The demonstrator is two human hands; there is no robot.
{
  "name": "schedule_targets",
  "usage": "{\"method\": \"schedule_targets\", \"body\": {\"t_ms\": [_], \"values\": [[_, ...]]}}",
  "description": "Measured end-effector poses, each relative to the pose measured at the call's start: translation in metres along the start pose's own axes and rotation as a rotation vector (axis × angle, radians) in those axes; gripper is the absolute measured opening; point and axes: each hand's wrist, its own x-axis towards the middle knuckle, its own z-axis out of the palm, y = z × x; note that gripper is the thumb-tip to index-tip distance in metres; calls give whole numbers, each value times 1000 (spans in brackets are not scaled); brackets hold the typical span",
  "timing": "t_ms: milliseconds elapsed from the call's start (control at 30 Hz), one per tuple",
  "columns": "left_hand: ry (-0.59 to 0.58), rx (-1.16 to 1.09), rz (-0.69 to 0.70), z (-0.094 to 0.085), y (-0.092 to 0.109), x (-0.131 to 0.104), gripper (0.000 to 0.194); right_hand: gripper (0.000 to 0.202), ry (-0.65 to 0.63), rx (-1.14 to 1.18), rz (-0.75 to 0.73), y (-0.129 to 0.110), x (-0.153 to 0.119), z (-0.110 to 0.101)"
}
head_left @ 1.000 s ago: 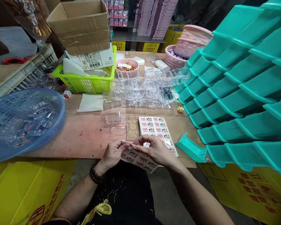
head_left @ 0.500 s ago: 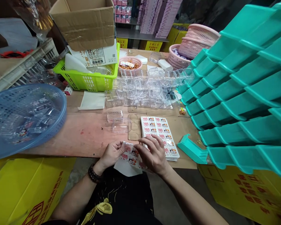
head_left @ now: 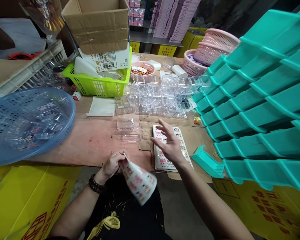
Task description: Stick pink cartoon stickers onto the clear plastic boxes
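My left hand (head_left: 113, 163) pinches the corner of a sticker sheet (head_left: 139, 181) that curls down over my lap at the table's front edge. My right hand (head_left: 169, 144) hovers with its fingers spread over a stack of sticker sheets (head_left: 162, 160) printed with small pink and cartoon labels; whether it touches the stack I cannot tell. Two small clear plastic boxes (head_left: 129, 131) sit on the brown table (head_left: 95, 143) just left of the stack.
Several clear boxes (head_left: 160, 96) are piled at mid-table. A blue basket (head_left: 27, 123) with filled boxes sits left, a green basket (head_left: 100, 83) and cardboard box (head_left: 100, 23) behind. Stacked teal trays (head_left: 260, 100) fill the right; pink baskets (head_left: 210, 46) stand beyond.
My hands have parted: the left pulled one sticker sheet down toward my lap, and the right let go of it and moved forward over the stack.
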Motion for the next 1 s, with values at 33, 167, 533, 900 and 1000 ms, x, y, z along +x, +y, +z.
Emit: {"method": "schedule_targets", "body": {"t_ms": [33, 167, 533, 900, 1000], "values": [[1, -28, 37, -2, 1, 1, 22, 74, -64, -93, -21, 7, 9, 8], [-86, -147, -117, -5, 6, 17, 44, 78, -143, -500, -93, 21, 30, 41], [24, -444, -146, 28, -1, 45, 43, 42, -81, -486, -278, 9, 2, 19], [259, -208, 200, 65, 10, 19, 54, 39, -329, 518, 404, -71, 18, -20], [215, -141, 223, 69, 10, 15, 56, 45, -357, 614, 491, -68, 25, -9]]}}
